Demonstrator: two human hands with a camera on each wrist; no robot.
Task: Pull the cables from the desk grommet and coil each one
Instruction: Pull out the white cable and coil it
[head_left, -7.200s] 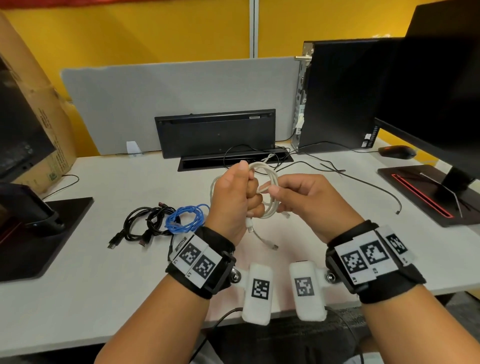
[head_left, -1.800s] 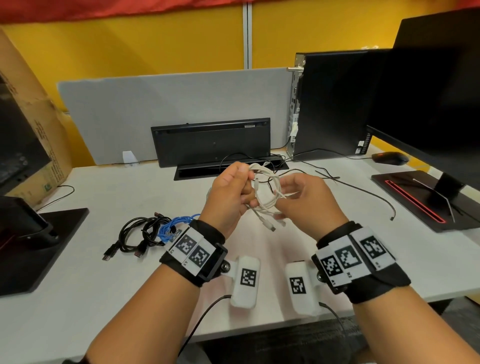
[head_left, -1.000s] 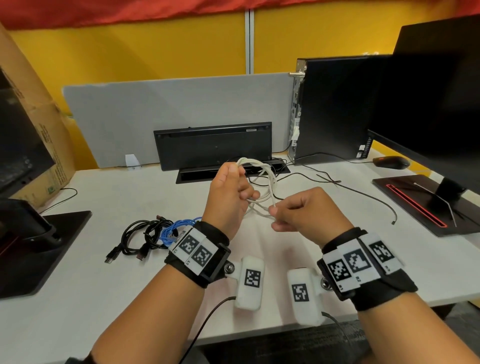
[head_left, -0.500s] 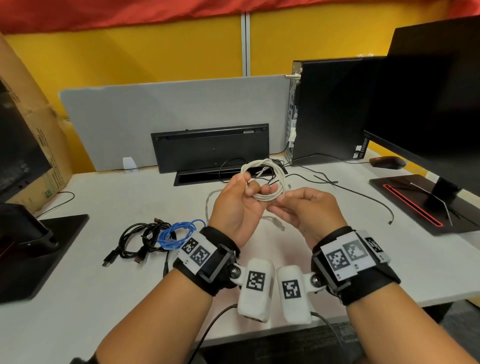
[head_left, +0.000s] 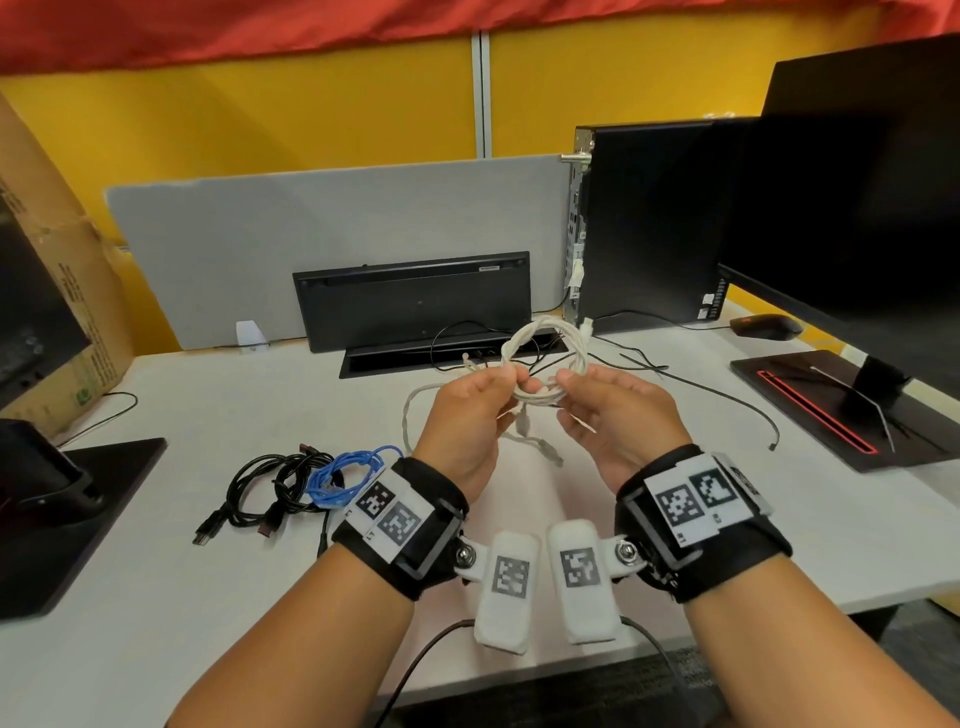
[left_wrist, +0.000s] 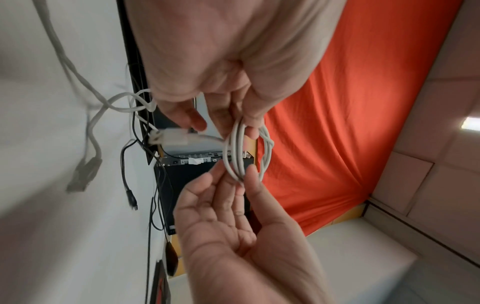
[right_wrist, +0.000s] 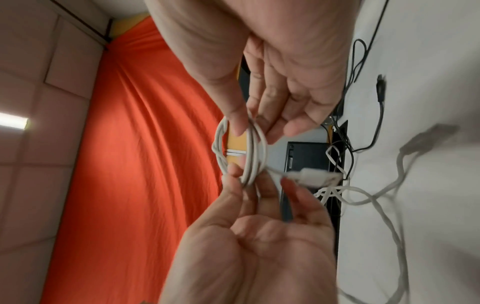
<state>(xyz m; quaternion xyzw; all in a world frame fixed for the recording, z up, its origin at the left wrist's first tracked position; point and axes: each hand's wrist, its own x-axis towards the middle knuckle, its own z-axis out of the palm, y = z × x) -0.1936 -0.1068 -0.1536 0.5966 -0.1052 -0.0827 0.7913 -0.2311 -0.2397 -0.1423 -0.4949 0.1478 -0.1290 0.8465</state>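
A white cable (head_left: 551, 340) wound into a small coil is held above the desk between both hands. My left hand (head_left: 480, 397) pinches the coil's left side between thumb and fingers (left_wrist: 249, 125). My right hand (head_left: 595, 397) pinches its right side with thumb and fingertips (right_wrist: 237, 125). A white plug (left_wrist: 172, 138) sticks out by the left fingers. The cable's loose tail (head_left: 540, 447) hangs down to the desk. The black desk grommet slot (head_left: 395, 359) lies behind the hands, with thin black cables (head_left: 727, 397) running out of it to the right.
A coiled black cable (head_left: 260, 488) and a coiled blue cable (head_left: 345, 470) lie on the white desk (head_left: 208, 597) to the left. A keyboard (head_left: 415, 299) leans on the grey divider. A PC tower (head_left: 654, 218), a mouse (head_left: 766, 326) and a monitor stand (head_left: 841, 405) are at right; another stand (head_left: 67, 514) at left.
A second ago the right hand was pulling a strand down and away. It has come back up to the coil. Both hands now hold the coil close together, slightly higher.
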